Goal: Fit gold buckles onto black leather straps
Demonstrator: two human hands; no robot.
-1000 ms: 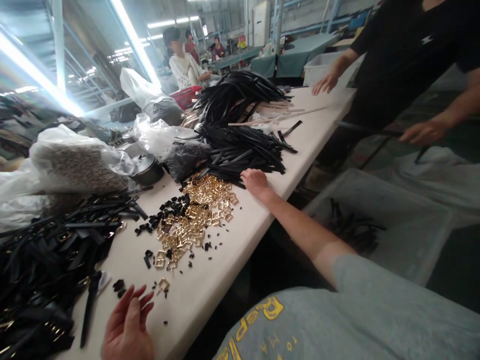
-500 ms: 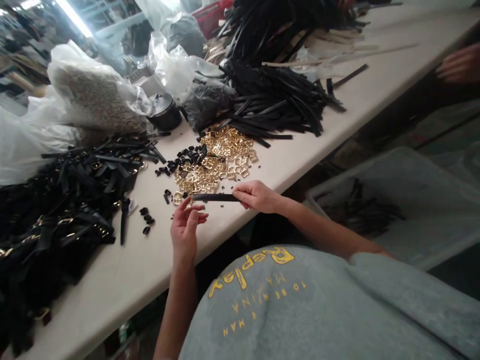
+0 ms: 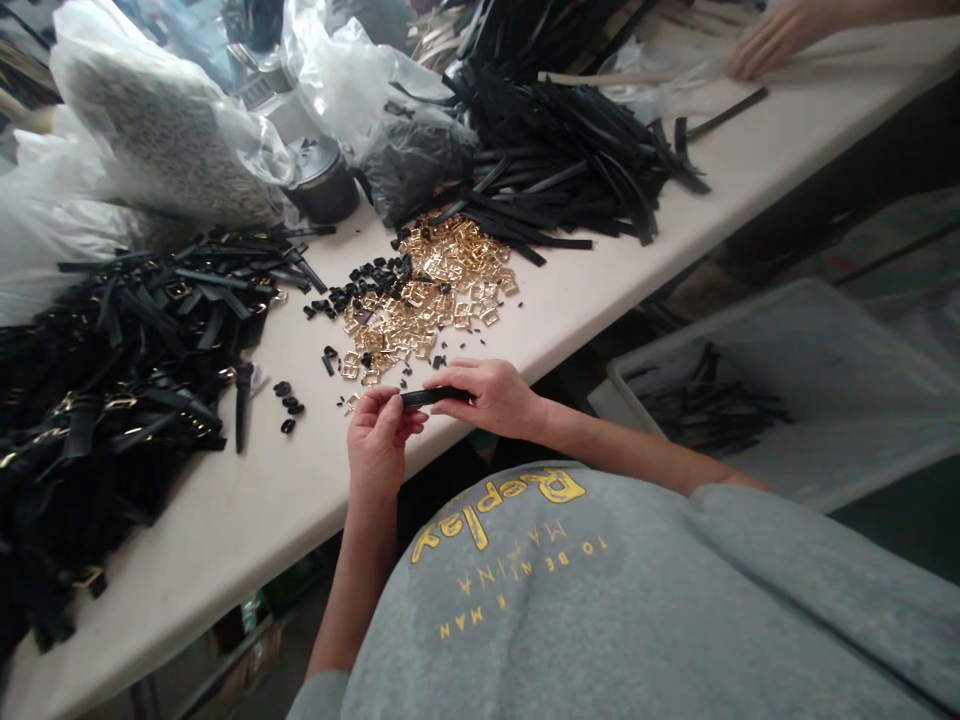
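A short black strap is stretched between my two hands, just above the table's front edge. My left hand pinches its left end between thumb and fingers. Wrapped over the other end is my right hand, which hides that tip. Just beyond my hands lies a heap of gold buckles. Small black loops are piled along its left side, and a few more loops lie apart to the left of my left hand.
Black straps with gold buckles heap up at the left. Loose black strips lie behind the buckles, near plastic bags and a black pot. A plastic bin stands low at right. Another person's hand touches the table's far end.
My left fingers, spread before, have closed on the strap's left end. My right hand has shifted left along the strap. The other person's hand has come onto the table. The view has tilted down.
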